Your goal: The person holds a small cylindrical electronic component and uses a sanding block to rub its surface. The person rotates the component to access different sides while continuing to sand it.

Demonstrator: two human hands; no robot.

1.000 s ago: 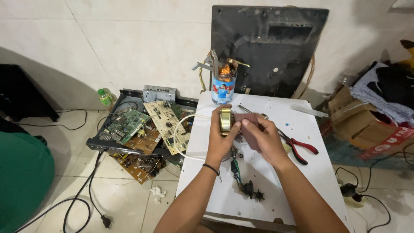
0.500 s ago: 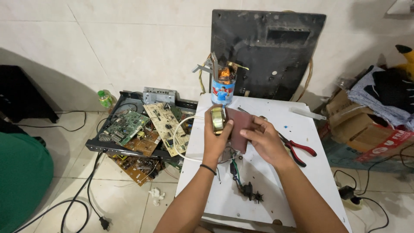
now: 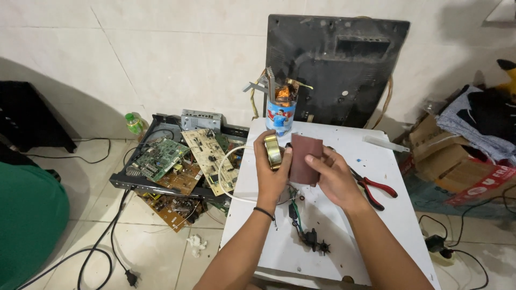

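Note:
My left hand (image 3: 270,174) grips a small round brass-coloured metal part (image 3: 273,151), held upright over the white table (image 3: 333,252). My right hand (image 3: 334,177) holds a reddish-brown rectangular sheet, like sandpaper (image 3: 305,158), right beside that part. Both hands hover above the middle of the table. Thin wires and a small black part with a toothed wheel (image 3: 314,240) lie on the table below my wrists.
Red-handled pliers (image 3: 373,189) lie to the right. A printed can holding tools (image 3: 280,110) stands at the table's back, before a black panel (image 3: 338,70). Circuit boards (image 3: 183,166) pile on the floor at left; boxes and cloth (image 3: 462,156) sit right. Cables cross the floor.
Both hands have stayed together over the table; the brown sheet now stands more upright beside the brass part. The view has shifted slightly.

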